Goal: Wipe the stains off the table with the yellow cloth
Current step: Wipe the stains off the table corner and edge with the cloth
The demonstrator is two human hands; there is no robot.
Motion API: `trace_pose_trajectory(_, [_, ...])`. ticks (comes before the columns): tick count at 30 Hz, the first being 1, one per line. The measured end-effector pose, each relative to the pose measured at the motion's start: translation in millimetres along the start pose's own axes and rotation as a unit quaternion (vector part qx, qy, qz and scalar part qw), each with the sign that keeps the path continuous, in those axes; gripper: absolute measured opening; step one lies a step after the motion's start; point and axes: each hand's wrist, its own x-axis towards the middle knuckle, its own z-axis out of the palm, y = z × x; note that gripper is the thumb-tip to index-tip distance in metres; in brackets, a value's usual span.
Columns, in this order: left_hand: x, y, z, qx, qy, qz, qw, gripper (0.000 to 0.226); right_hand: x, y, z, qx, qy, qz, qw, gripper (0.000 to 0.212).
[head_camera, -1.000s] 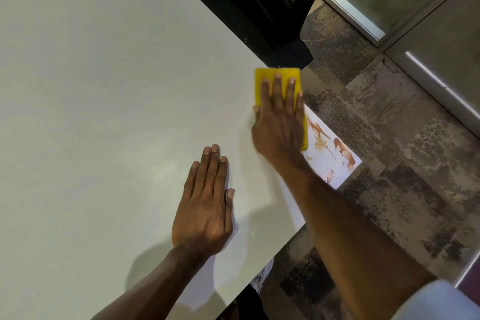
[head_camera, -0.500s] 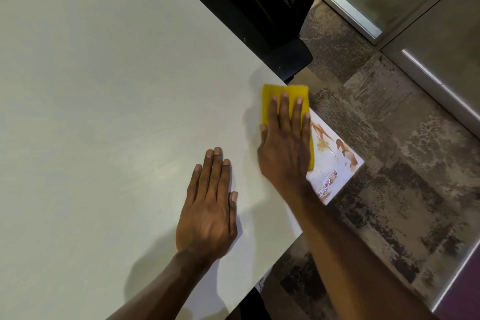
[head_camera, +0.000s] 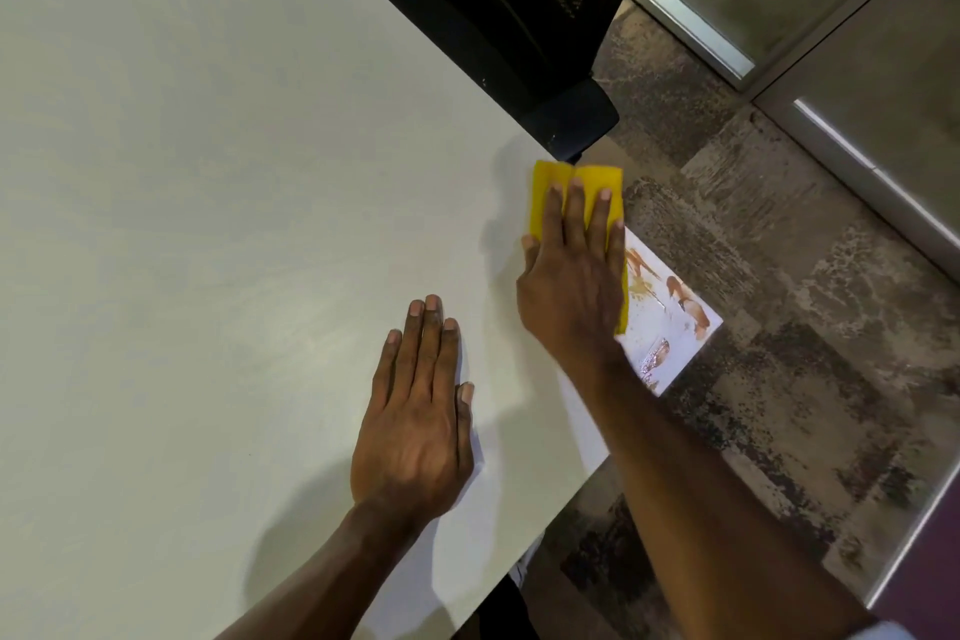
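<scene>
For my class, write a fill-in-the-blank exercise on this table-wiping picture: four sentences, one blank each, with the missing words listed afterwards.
1. The right hand presses flat on a cloth whose colour is ____.
2. The left hand lies flat on the table and holds ____.
3. The brownish stains sit near the table's ____.
4. Beyond the table's far edge stands a black ____.

Missing words: yellow; nothing; corner; chair

Two bare forearms without watch, bracelet or ring, left hand with short trimmed nails, right hand with short trimmed nails too, small edge of a white sleeve at the right upper arm, bottom corner.
</scene>
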Motion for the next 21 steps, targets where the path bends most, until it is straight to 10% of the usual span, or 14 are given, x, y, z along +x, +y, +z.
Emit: trace_pose_trajectory(21, [-0.2,-0.3,-1.3,0.003,-0.002,0.004,1.000,0.066,-13.8,0.3,4.4,0.003,0.010,-0.001,1.000,0.074])
